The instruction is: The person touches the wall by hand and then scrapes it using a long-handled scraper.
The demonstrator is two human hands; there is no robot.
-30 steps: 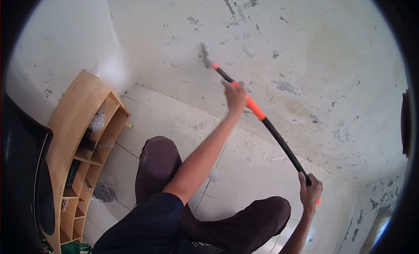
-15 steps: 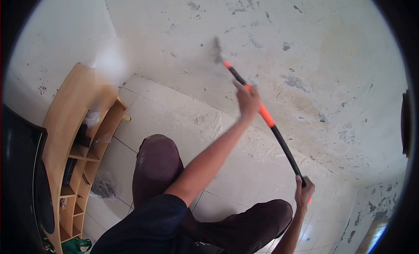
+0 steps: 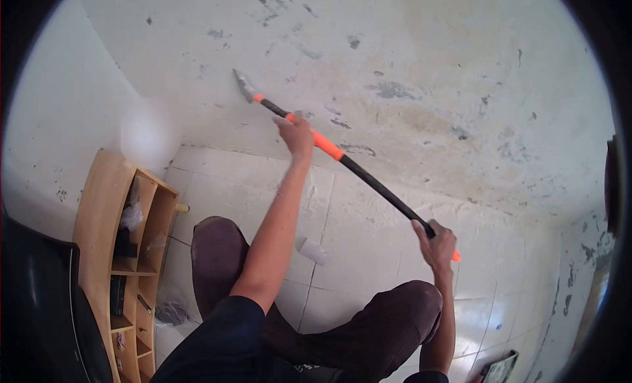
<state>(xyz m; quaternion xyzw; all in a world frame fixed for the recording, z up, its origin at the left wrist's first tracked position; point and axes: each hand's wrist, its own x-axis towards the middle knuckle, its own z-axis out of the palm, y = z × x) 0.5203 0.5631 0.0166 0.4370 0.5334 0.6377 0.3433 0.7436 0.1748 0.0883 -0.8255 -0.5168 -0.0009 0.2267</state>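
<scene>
Both of my hands are closed around a long-handled scraper with a black and orange shaft. My left hand grips the orange part near its head, while my right hand wraps the lower black end, an orange tip showing past it. The grey metal blade is at the surface of the wall, just beyond my left hand; whether its edge presses on it I cannot tell. Peeled grey patches mark this pale wall. A pale scrap or cylinder lies on the tiles below.
On the left a wooden shelf unit holds plastic and dark boxes, beside a black screen. A plastic bag lies on the tiled floor. At lower right is a dark-framed flat object. Debris runs along the wall's foot.
The view has shifted. The scraper's head has swung left and the shaft lies at a flatter slant. Both hands keep their hold. The pale piece on the floor now shows.
</scene>
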